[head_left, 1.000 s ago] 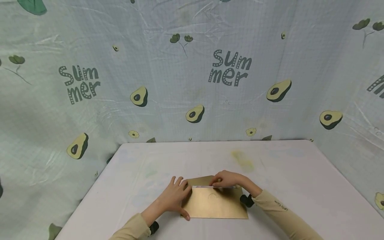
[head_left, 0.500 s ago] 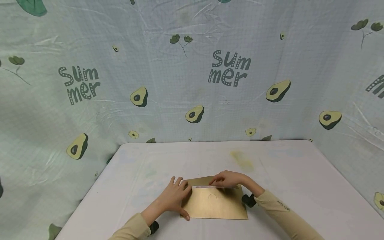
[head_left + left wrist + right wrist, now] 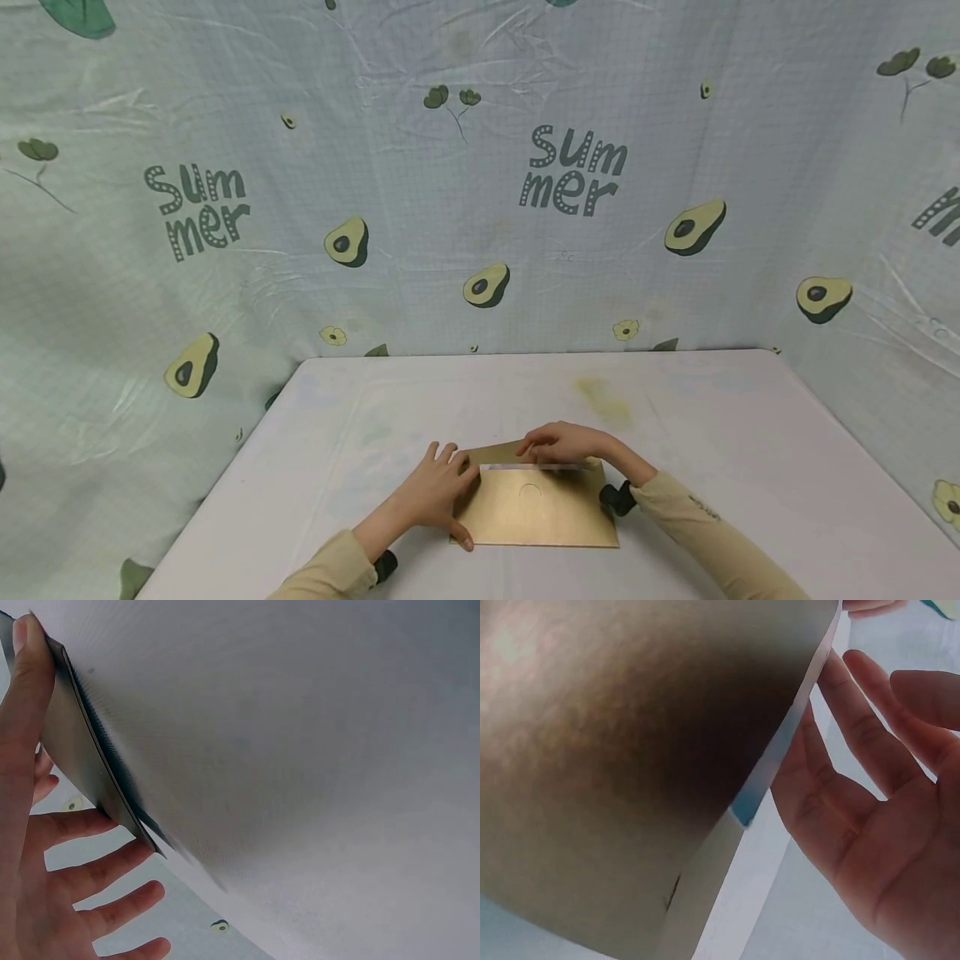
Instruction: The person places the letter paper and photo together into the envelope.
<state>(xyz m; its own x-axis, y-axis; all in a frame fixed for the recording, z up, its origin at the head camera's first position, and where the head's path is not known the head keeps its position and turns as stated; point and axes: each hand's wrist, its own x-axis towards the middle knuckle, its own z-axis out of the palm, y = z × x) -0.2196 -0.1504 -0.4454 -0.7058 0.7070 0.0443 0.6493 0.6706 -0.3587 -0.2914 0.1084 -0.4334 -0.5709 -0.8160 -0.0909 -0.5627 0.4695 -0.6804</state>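
A gold envelope (image 3: 543, 517) lies on the table, its flap (image 3: 491, 453) folded out on the far side. Along its opening a thin pale-and-blue strip, like the edge of a card or paper (image 3: 766, 776), sticks out slightly. My left hand (image 3: 437, 492) spans the envelope's left side. Its thumb presses the near corner and two fingertips touch the far end, as the left wrist view shows; the other fingers stretch free. My right hand (image 3: 566, 444) hovers at the opening over the flap, fingers loosely bent and thumb apart, holding nothing. Some right fingertips are hidden behind the strip.
A white-covered table (image 3: 420, 400) spreads around the envelope, with a yellowish stain (image 3: 603, 402) beyond it. Behind and at the sides hangs a pale curtain (image 3: 405, 183) printed with avocados and lettering. Dark wrist-worn devices (image 3: 617, 499) sit on both wrists.
My right hand has shifted slightly left and away from me along the opening, its fingers lifting off the strip's edge. The left hand and the envelope stay practically still.
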